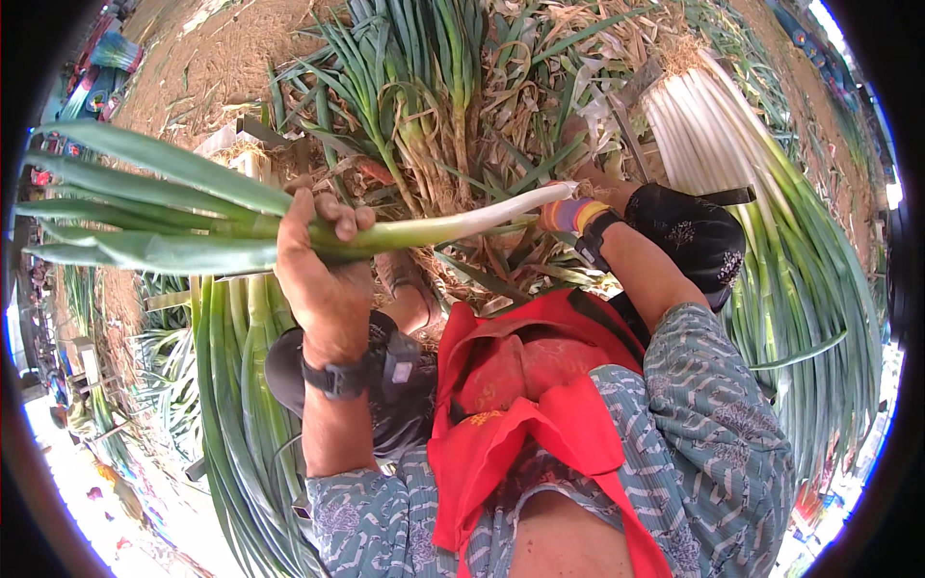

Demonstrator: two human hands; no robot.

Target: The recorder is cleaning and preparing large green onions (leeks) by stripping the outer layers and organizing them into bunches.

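One long green onion (424, 231) lies sideways across my front, its green leaves fanning to the left and its white end to the right. My left hand (326, 246) is bare and wraps round it where the stalk turns into leaves. At the white root end, my right hand (572, 214), in a striped colourful glove, is closed on the tip; its fingers are partly hidden. Beyond the stalk stands a loose clump of unpeeled green onions (414, 87) with dry brown outer leaves.
A big pile of cleaned green onions (780, 250) rests on a metal stand at the right, roots pointing away. Another pile (241, 356) lies at the left beside my knee. Peeled leaves and husks (540, 106) litter the dirt ground (193, 77). A red apron (530, 405) covers my lap.
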